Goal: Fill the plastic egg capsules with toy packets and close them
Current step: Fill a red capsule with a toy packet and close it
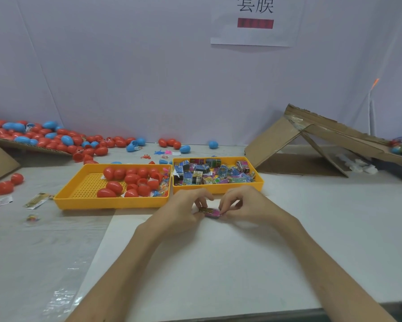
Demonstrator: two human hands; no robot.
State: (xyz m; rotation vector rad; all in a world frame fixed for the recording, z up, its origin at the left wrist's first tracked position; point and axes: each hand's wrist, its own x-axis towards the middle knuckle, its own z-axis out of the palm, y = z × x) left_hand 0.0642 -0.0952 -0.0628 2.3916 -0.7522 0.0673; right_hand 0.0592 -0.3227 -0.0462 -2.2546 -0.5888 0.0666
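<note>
One toy packet (210, 212): small, flat, pink with a dark printed panel. It sits just above the tabletop (218, 263), right in front of the trays. My left hand (183, 210) pinches its left end and my right hand (244, 205) pinches its right end, fingers curled on it from both sides. I can't tell whether it touches the surface.

Two yellow trays stand side by side and touching. The left tray (107, 203) has a perforated floor and holds red egg capsules (114, 187), about a dozen; they overlap, so the count is rough. A few small clear-wrapped toys lie at its right end. The right tray (218, 188) holds a heap of printed packets (218, 174) in blue, black, green and pink, too many to count.

At far left a cardboard sheet (32, 147) carries a pile of capsules (44, 135), mostly red, some blue. At the back wall are three red capsules together (171, 142) and one blue capsule (213, 144) alone. A folded cardboard (276, 138) stands at right.
</note>
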